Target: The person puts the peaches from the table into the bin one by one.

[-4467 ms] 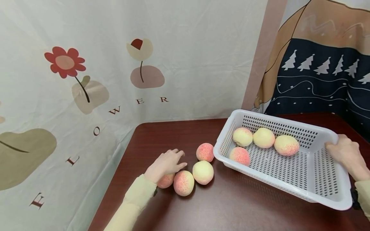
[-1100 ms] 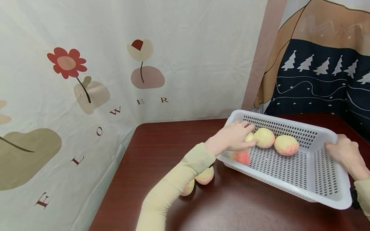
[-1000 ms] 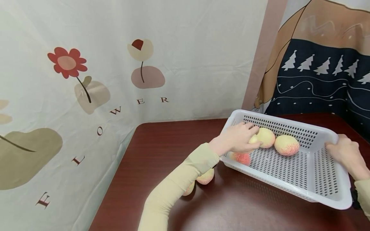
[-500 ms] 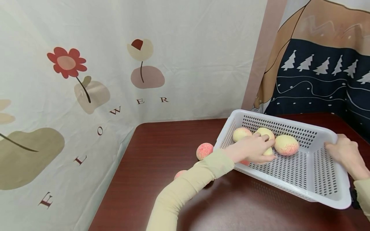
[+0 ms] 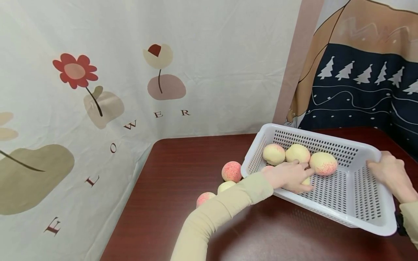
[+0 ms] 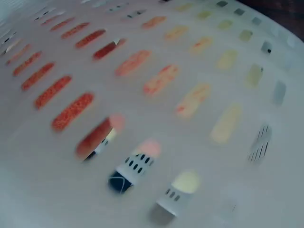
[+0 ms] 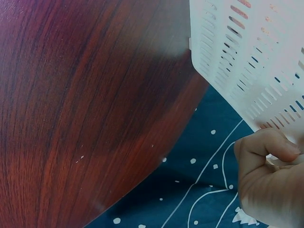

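My left hand point(image 5: 292, 176) is inside the white perforated plastic basket point(image 5: 330, 214), fingers curved over a pale yellow peach point(image 5: 306, 181) that they mostly hide. Behind it, three yellow-pink peaches stand in a row: a left one point(image 5: 274, 154), a middle one point(image 5: 298, 153) and a right one point(image 5: 323, 163). A pink peach point(image 5: 267, 168) shows partly above my left wrist. My right hand point(image 5: 392, 175) grips the basket's right rim, its thumb curled over it in the right wrist view. In the left wrist view, the basket's slotted wall point(image 6: 204, 156) fills the frame, peach colours showing through.
On the dark red wooden table point(image 5: 183, 163), left of the basket, lie a pink peach point(image 5: 232, 171), a yellow one point(image 5: 226, 186) and a pink-topped one point(image 5: 205, 198); my left sleeve point(image 5: 225, 214) partly covers the last two. A printed curtain point(image 5: 212, 72) hangs behind the table.
My left hand has moved from the table's leftmost peach into the basket; that peach's earlier spot is bare. Lately the hand has shifted right and nearer. My right hand keeps its grip on the rim.
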Demonstrator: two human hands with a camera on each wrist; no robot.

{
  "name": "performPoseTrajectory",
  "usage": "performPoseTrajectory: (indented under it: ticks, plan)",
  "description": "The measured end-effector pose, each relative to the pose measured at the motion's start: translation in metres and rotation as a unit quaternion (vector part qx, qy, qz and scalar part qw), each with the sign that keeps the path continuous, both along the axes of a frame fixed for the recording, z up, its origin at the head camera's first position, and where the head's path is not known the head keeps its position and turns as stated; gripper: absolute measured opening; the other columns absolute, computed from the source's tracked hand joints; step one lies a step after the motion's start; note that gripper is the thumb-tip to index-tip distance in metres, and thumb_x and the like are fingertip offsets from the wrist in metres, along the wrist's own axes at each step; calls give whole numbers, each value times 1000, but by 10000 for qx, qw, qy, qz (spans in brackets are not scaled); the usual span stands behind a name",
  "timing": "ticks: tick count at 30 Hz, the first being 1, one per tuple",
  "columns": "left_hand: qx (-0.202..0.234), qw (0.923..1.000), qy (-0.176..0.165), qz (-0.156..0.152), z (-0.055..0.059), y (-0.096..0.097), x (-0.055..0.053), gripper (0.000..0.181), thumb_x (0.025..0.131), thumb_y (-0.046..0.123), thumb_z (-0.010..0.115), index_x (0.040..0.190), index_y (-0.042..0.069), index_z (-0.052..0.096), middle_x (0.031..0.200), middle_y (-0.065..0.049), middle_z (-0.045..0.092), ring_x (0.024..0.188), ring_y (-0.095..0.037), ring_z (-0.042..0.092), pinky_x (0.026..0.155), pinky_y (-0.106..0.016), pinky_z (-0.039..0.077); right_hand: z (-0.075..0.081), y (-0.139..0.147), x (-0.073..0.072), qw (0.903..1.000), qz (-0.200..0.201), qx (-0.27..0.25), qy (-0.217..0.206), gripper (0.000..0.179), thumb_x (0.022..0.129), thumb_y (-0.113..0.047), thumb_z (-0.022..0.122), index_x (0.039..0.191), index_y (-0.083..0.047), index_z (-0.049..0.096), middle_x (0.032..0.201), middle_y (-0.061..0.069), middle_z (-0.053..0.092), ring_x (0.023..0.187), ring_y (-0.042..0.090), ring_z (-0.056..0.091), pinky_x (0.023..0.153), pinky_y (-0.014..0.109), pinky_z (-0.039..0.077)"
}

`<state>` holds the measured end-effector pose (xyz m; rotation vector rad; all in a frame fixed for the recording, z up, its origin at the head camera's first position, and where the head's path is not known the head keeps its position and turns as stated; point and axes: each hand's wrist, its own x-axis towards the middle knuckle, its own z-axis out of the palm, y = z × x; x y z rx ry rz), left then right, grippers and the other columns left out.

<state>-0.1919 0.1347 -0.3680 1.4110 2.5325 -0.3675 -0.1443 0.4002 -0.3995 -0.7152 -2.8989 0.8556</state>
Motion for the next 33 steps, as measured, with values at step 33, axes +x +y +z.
performPoseTrajectory:
  ticks: [33]
  plan:
    - [-248,9995,171,-123,-15,0,-3,48,91,62,45,133,39,46,139,16,44,135,-3,35,105,-23,38,-1,1,-1,10000,-81,15,-26,64,94,-14,34,136,24,5,94,46,42,43,26,58,43,38,52]
